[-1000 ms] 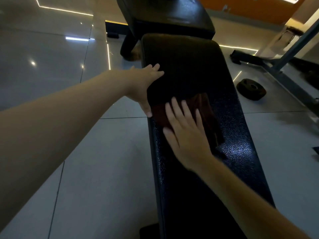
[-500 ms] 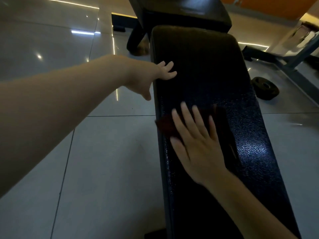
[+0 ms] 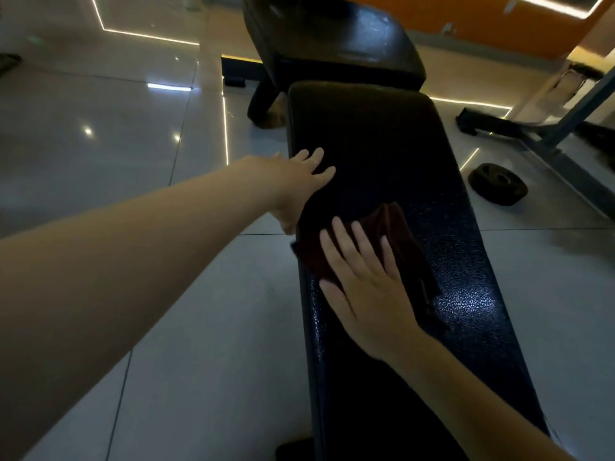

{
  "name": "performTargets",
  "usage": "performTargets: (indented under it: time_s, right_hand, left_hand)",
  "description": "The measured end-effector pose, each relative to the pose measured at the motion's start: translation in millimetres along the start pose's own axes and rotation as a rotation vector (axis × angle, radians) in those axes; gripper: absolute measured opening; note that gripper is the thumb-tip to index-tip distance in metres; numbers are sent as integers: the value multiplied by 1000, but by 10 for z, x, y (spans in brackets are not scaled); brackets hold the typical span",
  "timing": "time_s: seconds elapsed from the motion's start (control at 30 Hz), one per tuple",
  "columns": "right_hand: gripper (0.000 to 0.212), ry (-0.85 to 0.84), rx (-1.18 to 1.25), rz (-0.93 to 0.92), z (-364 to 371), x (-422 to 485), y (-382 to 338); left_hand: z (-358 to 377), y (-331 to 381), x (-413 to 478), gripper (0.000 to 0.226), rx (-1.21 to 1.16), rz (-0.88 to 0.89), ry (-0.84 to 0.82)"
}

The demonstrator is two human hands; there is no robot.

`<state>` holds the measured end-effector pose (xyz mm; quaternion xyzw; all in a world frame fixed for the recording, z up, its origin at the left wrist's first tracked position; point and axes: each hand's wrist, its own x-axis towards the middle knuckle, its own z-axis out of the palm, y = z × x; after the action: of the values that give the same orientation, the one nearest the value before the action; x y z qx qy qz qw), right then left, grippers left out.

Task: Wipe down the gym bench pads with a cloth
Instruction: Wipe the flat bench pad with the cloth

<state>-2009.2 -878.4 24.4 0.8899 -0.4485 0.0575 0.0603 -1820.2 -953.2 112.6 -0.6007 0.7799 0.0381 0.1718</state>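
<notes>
Moved: the right hand (image 3: 369,294) and the cloth (image 3: 399,234) under it have slid back up the bench pad (image 3: 382,144). Half a second ago they sat well below the left thumb; now the cloth's left corner lies just beside it.
Cloth: a dark reddish rag on top of the long pad, about midway along it and toward its left edge. It is bunched into a ridge ahead of the fingertips, where before it lay flatter.
Right hand: palm down, fingers straight and slightly spread, pressing the cloth onto the pad rather than gripping it.
Left hand (image 3: 299,184): hardly shifted. Its fingers lie relaxed on the pad's top and the thumb hangs down the left side, holding nothing, apparently as a brace.
Meaning for the task: this looks like a back-and-forth rubbing stroke over the middle of the pad, so wiping is under way but far from finished.
Left to do: the far end of this pad appears not yet reached, and the second pad (image 3: 332,38) beyond it is untouched.
Uncertain: the pebbled surface glints beside the cloth, from damp or from lamplight I cannot tell.
Around: a weight plate (image 3: 498,184) lies on the tiled floor (image 3: 133,144) to the right.
</notes>
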Motion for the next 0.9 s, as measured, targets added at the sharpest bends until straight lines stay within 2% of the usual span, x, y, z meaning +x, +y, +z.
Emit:
performTargets:
  time_s: [0.13, 0.3, 0.43, 0.53, 0.7, 0.8, 0.9]
  right_hand:
    - [59, -43, -17, -106, 79, -812, -2]
    - [56, -31, -9, -204, 68, -843, 83]
    - [57, 24, 16, -116, 54, -389, 99]
    - [57, 59, -9, -2, 49, 0, 94]
    - [58, 80, -7, 78, 33, 157, 29]
    - [59, 47, -14, 15, 50, -113, -34]
    - [57, 5, -8, -156, 102, -675, -43]
  left_hand:
    - [68, 9, -80, 120, -37, 73, 4]
    - [165, 12, -67, 118, -47, 119, 11]
    - [178, -2, 2, 122, -7, 136, 31]
    - [151, -78, 51, 120, 125, 153, 56]
    - [197, -161, 24, 133, 285, 190, 118]
    - [258, -150, -10, 124, 219, 237, 146]
    - [321, -133, -32, 116, 153, 303, 163]
